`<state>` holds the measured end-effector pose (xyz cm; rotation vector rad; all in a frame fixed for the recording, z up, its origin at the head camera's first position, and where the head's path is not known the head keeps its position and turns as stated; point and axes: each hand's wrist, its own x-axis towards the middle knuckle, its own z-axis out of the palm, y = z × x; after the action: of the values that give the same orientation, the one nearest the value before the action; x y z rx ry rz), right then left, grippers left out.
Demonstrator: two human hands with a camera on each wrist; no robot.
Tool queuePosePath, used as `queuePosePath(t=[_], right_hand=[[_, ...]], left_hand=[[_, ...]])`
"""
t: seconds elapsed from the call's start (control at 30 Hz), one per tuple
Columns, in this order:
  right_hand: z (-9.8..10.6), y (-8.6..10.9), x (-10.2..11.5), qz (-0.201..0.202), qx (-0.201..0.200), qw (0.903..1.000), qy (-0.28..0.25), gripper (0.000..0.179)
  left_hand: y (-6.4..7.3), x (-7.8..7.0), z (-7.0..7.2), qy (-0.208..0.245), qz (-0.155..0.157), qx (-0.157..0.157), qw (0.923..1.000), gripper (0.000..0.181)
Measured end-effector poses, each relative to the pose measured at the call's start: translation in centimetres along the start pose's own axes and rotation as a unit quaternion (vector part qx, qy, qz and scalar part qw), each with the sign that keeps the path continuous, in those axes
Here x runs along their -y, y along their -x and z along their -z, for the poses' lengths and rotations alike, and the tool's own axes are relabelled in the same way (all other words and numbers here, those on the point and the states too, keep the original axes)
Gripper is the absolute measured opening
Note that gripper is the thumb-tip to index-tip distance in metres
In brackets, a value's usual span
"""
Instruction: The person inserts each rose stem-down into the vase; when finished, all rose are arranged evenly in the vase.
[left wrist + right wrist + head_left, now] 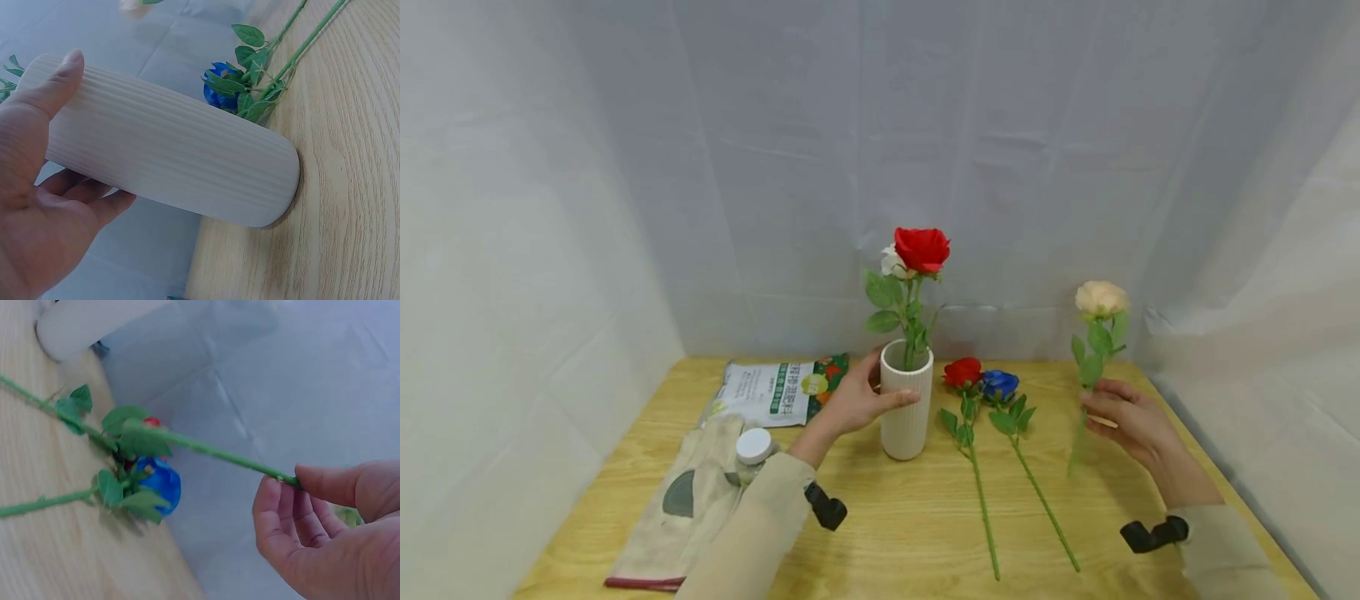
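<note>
A white ribbed vase (pixel 906 417) stands upright on the table, holding a red rose (pixel 922 250) and a white flower (pixel 895 263). My left hand (pixel 859 398) grips the vase around its upper side, thumb across the front in the left wrist view (pixel 47 187). On the right, my right hand (pixel 1131 421) pinches the green stem of a cream rose (pixel 1101 298), held upright above the table. The right wrist view shows that stem (pixel 219 452) between thumb and fingertips. Between the hands lie another red rose (pixel 962 372) and a blue rose (pixel 1000 384).
Left of the vase lies a printed bag (pixel 767 392). In front of it are pale work gloves (pixel 688 500) and a jar with a white lid (pixel 755 447), partly hidden by the left sleeve. Pale sheeting (pixel 775 167) hangs behind and beside the wooden table (pixel 880 533).
</note>
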<state>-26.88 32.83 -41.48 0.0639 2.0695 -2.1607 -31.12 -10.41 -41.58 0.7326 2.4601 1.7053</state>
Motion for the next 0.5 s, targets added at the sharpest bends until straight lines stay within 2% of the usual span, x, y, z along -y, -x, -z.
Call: queuePosePath(t=[0.27, 0.5], right_hand=[[-2.5, 0.1, 2.3, 0.055, 0.0, 0.9953, -0.081, 0.009], [-5.2, 0.2, 4.6, 0.084, -0.022, 0.9884, -0.125, 0.028]], left_hand=[[0.0, 0.0, 0.0, -0.002, 0.002, -0.001, 1.0, 0.084], [0.0, 0.0, 0.0, -0.004, 0.003, -0.002, 1.0, 0.084]])
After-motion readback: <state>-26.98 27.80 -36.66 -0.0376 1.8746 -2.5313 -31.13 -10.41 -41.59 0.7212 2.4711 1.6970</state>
